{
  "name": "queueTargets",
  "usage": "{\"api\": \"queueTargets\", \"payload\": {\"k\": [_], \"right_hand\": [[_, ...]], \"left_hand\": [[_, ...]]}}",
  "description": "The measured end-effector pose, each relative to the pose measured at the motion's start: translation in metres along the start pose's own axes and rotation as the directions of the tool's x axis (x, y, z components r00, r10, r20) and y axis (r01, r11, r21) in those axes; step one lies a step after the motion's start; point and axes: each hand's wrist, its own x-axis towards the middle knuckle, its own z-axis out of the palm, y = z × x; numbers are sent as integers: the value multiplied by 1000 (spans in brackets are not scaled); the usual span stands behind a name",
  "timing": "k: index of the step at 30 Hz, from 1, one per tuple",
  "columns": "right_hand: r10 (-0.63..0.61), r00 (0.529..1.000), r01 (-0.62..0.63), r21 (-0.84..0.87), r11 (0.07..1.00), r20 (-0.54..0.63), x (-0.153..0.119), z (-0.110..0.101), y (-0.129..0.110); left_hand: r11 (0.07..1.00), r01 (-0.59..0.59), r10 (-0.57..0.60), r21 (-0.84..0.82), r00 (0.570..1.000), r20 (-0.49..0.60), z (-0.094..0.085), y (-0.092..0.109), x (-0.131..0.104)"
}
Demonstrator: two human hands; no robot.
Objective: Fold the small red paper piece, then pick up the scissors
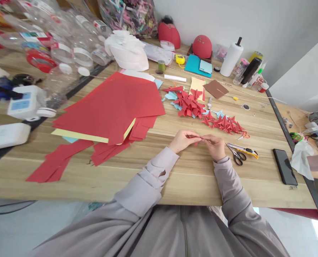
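My left hand (184, 141) and my right hand (214, 145) meet above the table's front middle, fingertips pinched together. Between them is a small piece of red paper (195, 144), mostly hidden by the fingers. Just beyond lie a heap of folded red paper pieces (189, 103) and a row of pointed red folded pieces (224, 123), with some light blue ones among them. Black-handled scissors (238, 156) and a yellow utility knife (243, 148) rest right of my right hand. Large red paper sheets (116, 103) are stacked to the left.
Red paper strips (57, 162) lie at the front left. A black phone (284, 167) is near the right edge. Plastic bottles (57, 53) crowd the back left. Along the back stand a white roll (232, 59), a yellow tape measure (179, 59) and two red rounded objects.
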Motion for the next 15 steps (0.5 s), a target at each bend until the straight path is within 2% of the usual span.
{"api": "queueTargets", "payload": {"k": [3, 8, 15], "right_hand": [[-6, 1000, 5, -49, 999, -17, 0, 1, 0], [55, 996, -60, -74, 995, -63, -1, 1, 5], [33, 999, -34, -56, 998, -15, -1, 1, 0]], "left_hand": [[1000, -7, 7, 20, 1000, 1, 0, 1, 0], [999, -30, 30, 20, 1000, -3, 0, 2, 0], [1000, -5, 5, 9, 1000, 1, -2, 2, 0]]}}
